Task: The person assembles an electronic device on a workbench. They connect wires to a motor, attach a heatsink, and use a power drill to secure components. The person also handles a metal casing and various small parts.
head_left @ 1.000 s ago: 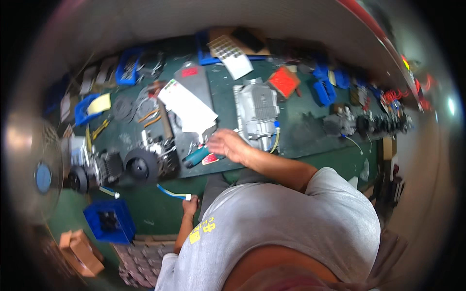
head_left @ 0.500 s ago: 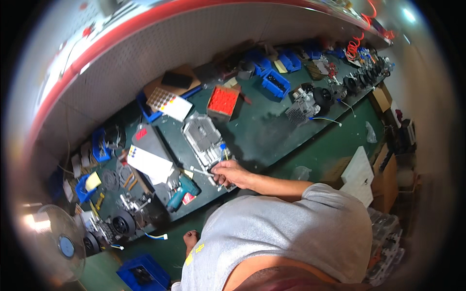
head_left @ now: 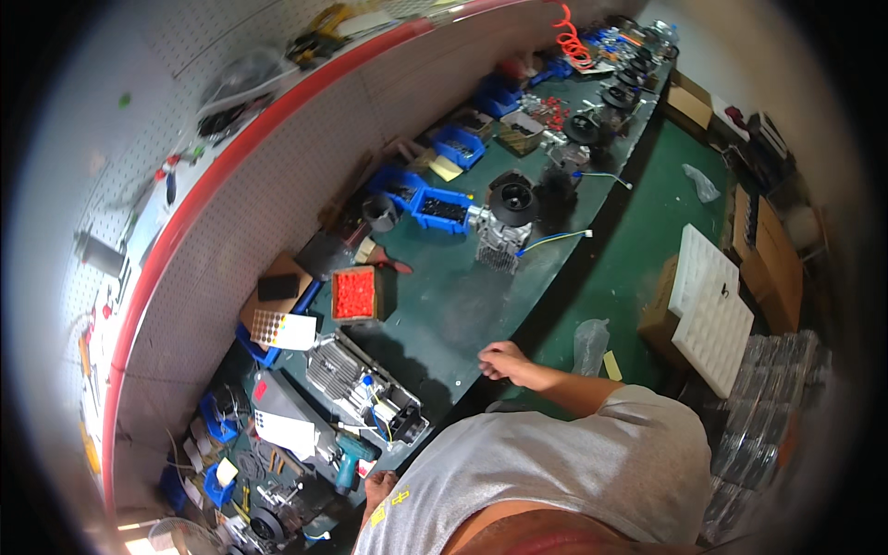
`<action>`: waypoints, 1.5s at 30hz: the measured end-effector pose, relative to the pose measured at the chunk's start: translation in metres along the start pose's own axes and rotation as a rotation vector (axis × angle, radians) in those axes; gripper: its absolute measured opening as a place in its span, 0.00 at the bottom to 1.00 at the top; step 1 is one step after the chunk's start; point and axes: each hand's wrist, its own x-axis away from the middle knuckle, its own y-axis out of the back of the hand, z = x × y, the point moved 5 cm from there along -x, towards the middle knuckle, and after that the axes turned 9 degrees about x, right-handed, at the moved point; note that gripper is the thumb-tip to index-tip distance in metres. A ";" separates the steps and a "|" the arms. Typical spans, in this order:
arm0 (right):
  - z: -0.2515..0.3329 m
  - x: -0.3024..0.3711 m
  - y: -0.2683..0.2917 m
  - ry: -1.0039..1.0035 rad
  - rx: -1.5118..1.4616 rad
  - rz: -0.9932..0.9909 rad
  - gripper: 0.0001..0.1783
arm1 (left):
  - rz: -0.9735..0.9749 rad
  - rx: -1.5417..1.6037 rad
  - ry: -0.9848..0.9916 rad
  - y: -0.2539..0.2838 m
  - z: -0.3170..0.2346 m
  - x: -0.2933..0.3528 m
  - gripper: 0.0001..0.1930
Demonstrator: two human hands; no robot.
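Observation:
My right hand (head_left: 505,361) is over the front edge of the green workbench (head_left: 435,324), its fingers curled in and nothing showing in them. My left hand (head_left: 379,485) is low beside the bench edge, partly covered by my shirt, and its fingers cannot be made out. Between the hands on the bench lies a silver finned metal housing (head_left: 356,379) with a blue-capped part and thin wires; neither hand touches it. Near my left hand is a teal cordless drill (head_left: 351,459). Farther right stands a metal unit with a round black wheel (head_left: 513,201) and a trailing cable.
A box of red pieces (head_left: 355,294) and blue parts bins (head_left: 442,211) line the back. More wheeled units (head_left: 583,129) stand at the far right. White foam trays (head_left: 708,310), cartons and stacked clear plastic trays (head_left: 768,407) are on the floor to the right, beside a plastic bag (head_left: 590,347).
My right hand has left the metal housing and moved right, past the bench edge. The view has turned right, so the bench and housing appear farther left and lower.

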 end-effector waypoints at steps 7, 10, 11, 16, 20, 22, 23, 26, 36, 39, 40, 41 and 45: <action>-0.166 0.017 0.124 -0.048 0.024 -0.350 0.03 | 0.278 -0.559 -0.161 -0.048 -0.101 -0.009 0.21; -0.237 0.066 0.152 -0.152 0.037 -0.449 0.05 | 0.446 -0.493 -0.214 -0.113 -0.161 0.001 0.28; -0.249 0.094 0.150 -0.182 0.016 -0.568 0.09 | 0.476 -0.392 -0.301 -0.126 -0.160 -0.003 0.28; -0.329 0.187 0.151 -0.401 0.138 -0.512 0.08 | 0.599 -0.352 -0.261 -0.177 -0.154 -0.012 0.20; -0.364 0.209 0.176 -0.466 0.055 -0.539 0.06 | 0.750 -0.320 -0.289 -0.226 -0.160 -0.004 0.14; -0.354 0.201 0.188 -0.457 0.112 -0.562 0.04 | 0.723 -0.443 -0.218 -0.238 -0.154 -0.013 0.14; -0.349 0.195 0.195 -0.432 0.093 -0.575 0.04 | 0.718 -0.493 -0.262 -0.246 -0.154 -0.019 0.13; -0.339 0.166 0.232 -0.314 0.111 -0.609 0.06 | 0.657 -0.642 -0.297 -0.283 -0.170 -0.031 0.14; -0.225 0.049 0.440 -0.046 0.152 -0.682 0.08 | 0.570 -0.851 -0.129 -0.433 -0.164 -0.103 0.17; -0.159 0.006 0.521 0.220 0.211 -0.826 0.07 | 0.456 -0.906 -0.074 -0.447 -0.155 -0.120 0.17; -0.127 -0.010 0.546 0.323 0.298 -0.892 0.06 | 0.408 -0.917 -0.050 -0.449 -0.151 -0.125 0.17; -0.094 -0.024 0.566 0.408 0.248 -0.892 0.07 | 0.379 -0.878 0.029 -0.452 -0.151 -0.127 0.16; 0.079 -0.051 0.602 0.618 -0.022 -0.878 0.08 | 0.298 -0.712 0.010 -0.438 -0.112 -0.149 0.15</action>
